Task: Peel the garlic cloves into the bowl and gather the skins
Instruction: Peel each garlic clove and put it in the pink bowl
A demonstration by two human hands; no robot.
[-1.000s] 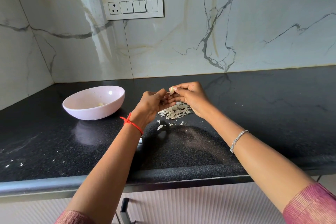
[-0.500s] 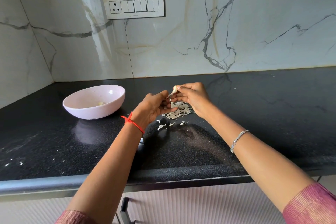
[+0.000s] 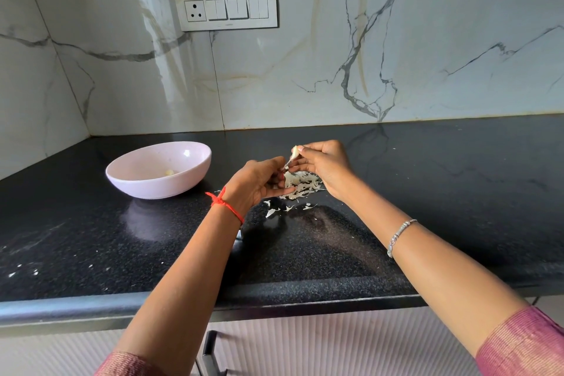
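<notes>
My right hand (image 3: 325, 166) pinches a pale garlic clove (image 3: 294, 152) between thumb and fingertips above the counter. My left hand (image 3: 258, 181) pinches a strip of skin (image 3: 286, 164) that still hangs from the clove's lower end. Below both hands lies a heap of papery garlic skins (image 3: 302, 185) on the black countertop (image 3: 427, 192), with a few loose flakes (image 3: 271, 211) nearer to me. A pale pink bowl (image 3: 158, 186) stands to the left, with one peeled clove (image 3: 169, 172) inside.
The marble wall (image 3: 305, 76) runs close behind the counter and turns a corner at the left. A switch plate (image 3: 226, 9) is mounted on it. White crumbs (image 3: 24, 272) dot the counter's front left. A cabinet handle (image 3: 210, 354) sits below the counter edge.
My hands have drawn apart: the right hand lifted the clove slightly up and right, while the left hand pulled a strip of skin down and left from it.
</notes>
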